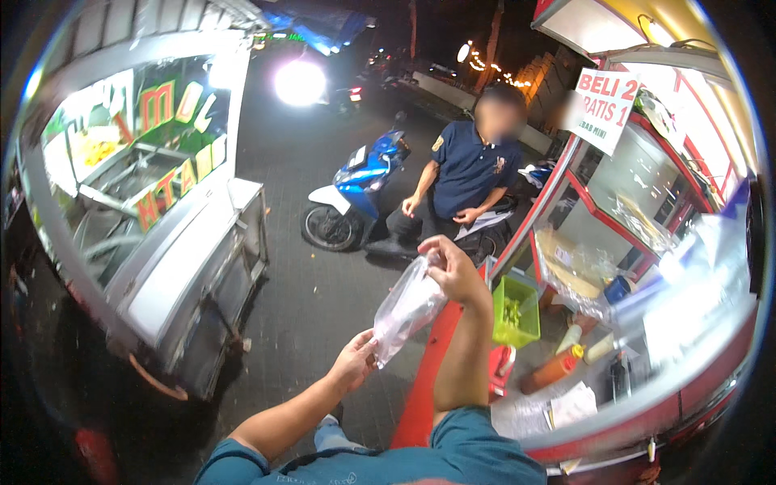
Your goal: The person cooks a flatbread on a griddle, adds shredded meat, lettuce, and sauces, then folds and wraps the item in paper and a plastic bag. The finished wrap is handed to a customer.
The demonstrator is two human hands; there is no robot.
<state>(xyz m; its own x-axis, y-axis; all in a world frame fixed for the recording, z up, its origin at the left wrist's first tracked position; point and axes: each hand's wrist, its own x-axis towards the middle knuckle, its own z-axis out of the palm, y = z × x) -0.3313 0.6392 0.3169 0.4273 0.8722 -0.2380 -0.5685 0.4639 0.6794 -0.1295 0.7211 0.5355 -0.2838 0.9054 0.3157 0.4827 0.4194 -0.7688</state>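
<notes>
A clear plastic bag [409, 311] is stretched between my two hands above the dark pavement. My left hand [354, 361] pinches its lower edge, thumb and fingers closed on the film. Higher up and to the right, my right hand [454, 271] grips the other end with bent fingers. The bag looks thin and flat, and whether anything is inside I cannot tell. The red edge of a food stall counter [432, 372] runs just under my right forearm.
To the right the stall holds a green basket [516, 314] of green vegetables, an orange sauce bottle [556, 370] and a stack of flatbreads [570, 263]. Ahead, a person in a navy shirt [477, 166] is by a blue motorbike [368, 178]. A white glass-sided cart [182, 242] stands left.
</notes>
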